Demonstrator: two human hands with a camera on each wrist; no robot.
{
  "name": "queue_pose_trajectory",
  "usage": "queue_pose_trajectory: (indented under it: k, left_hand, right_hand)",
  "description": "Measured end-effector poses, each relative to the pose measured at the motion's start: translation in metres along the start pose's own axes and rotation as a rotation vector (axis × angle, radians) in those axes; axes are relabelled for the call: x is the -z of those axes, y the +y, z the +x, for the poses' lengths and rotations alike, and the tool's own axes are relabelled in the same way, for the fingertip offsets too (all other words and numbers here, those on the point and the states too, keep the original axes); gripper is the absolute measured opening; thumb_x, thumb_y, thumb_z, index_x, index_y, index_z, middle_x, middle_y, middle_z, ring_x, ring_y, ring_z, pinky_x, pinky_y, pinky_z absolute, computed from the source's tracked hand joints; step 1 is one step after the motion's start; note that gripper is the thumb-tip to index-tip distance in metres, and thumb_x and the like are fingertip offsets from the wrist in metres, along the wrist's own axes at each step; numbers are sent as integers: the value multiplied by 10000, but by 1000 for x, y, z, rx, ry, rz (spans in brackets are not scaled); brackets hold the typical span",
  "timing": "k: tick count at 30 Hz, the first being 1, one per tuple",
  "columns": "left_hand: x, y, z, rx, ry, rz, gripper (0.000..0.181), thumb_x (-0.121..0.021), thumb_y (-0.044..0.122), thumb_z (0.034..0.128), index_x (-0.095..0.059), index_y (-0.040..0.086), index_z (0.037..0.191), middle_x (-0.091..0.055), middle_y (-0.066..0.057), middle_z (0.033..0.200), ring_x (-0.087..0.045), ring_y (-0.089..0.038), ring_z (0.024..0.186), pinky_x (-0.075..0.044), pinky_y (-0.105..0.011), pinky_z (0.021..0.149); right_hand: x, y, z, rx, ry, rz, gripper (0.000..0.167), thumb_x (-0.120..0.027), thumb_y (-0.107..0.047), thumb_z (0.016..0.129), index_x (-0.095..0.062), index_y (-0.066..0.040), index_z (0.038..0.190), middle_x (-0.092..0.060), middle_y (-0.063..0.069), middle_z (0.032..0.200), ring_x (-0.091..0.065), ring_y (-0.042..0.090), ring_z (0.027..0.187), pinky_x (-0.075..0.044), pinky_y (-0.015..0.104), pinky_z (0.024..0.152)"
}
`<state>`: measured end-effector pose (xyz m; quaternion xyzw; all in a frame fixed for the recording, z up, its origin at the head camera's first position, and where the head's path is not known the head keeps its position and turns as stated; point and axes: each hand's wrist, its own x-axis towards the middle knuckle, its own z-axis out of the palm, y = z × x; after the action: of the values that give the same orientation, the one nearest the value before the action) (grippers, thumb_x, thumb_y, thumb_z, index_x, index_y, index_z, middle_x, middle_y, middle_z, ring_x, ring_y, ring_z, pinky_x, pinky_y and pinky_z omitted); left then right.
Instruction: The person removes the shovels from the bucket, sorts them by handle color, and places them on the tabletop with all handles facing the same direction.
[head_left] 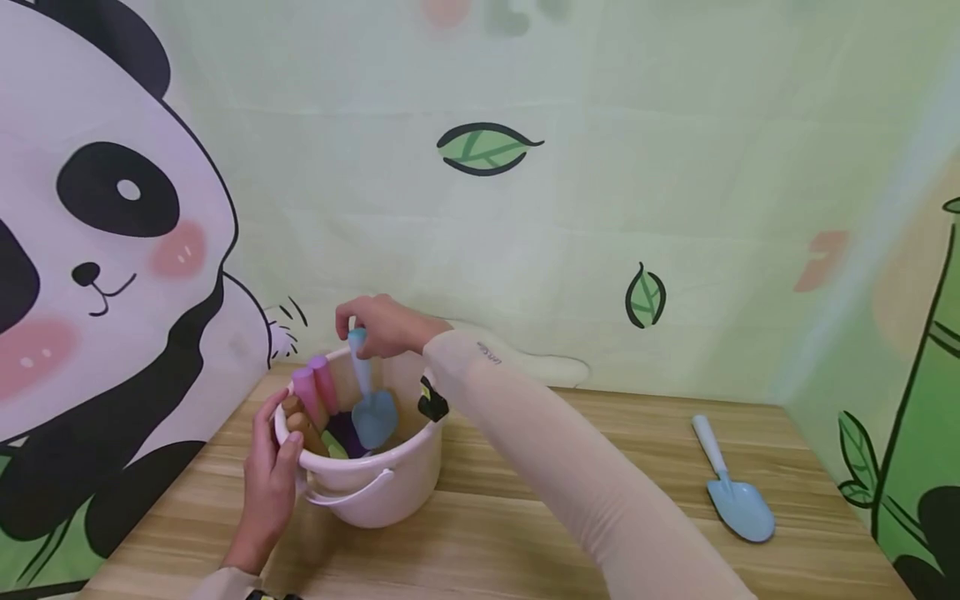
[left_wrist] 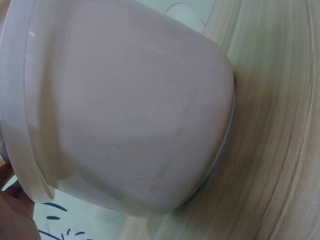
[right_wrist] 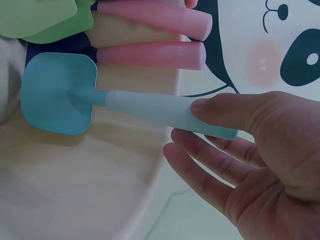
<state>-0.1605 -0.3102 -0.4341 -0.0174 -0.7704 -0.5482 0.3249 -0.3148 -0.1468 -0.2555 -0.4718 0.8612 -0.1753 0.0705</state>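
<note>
A white bucket (head_left: 375,492) stands on the wooden table. My left hand (head_left: 272,471) grips its rim on the left side, thumb inside and fingers outside. Over the far side of the bucket, my right hand (head_left: 386,323) pinches the pale blue handle of a toy shovel (right_wrist: 150,108) between thumb and fingers. The shovel's square blue blade (head_left: 375,419) points down inside the bucket. Beside it in the bucket are two pink-handled tools (right_wrist: 155,55) with dark purple ends, brown handles (head_left: 303,425) and green blades (right_wrist: 47,20). The bucket's bottom is hidden.
Another blue toy shovel (head_left: 741,508) with a rounded blade lies on the table (head_left: 525,533) at the right. A bail handle (head_left: 352,496) hangs down the bucket's front. Behind the table is a pale green backdrop (head_left: 562,250) with a panda and leaves.
</note>
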Motion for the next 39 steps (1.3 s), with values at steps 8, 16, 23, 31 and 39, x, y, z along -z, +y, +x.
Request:
queue_pose_trajectory:
  k: [8,16,23,31,39]
  left_hand:
    - [0,-1,0,5,3,-9,549,-466,132,1040,-362,162,1578,-404,-63,1574,-430,-63,1294,-345,-94,1039]
    - [-3,-1,0,-1,21,-17,550,-455,88,1031,-376,150,1572,-425,-89,1560,-438,-55,1292,-348,-99,1038]
    - [-4,-1,0,-12,32,-10,549,-454,90,1029,-383,148,1570,-429,-82,1561,-434,-61,1301,-344,-105,1040]
    - [-3,-2,-1,-7,26,-26,552,-452,87,1030,-377,148,1574,-414,-82,1571,-428,-64,1313,-346,-104,1040]
    - [-5,-2,0,-11,34,-32,551,-448,90,1028,-382,147,1572,-425,-73,1559,-435,-70,1297,-349,-106,1038]
  right_hand:
    - [3,1,-3,24,33,-5,244,-696,-64,946,-628,-126,1173,-621,70,1222,-549,201,1059,-513,209,739]
    - [14,5,-14,74,135,112,295,-711,-53,936,-587,-123,1194,-652,98,1155,-650,185,917,-524,205,783]
    - [22,9,-26,109,256,199,286,-705,-58,946,-571,-104,1195,-641,80,1104,-676,182,878,-540,202,770]
    - [27,9,-32,129,379,241,294,-701,-72,957,-560,-99,1213,-640,75,1120,-694,180,927,-551,191,810]
    - [33,14,-38,208,534,279,298,-714,-49,940,-550,-71,1188,-643,86,1104,-708,182,886,-549,200,832]
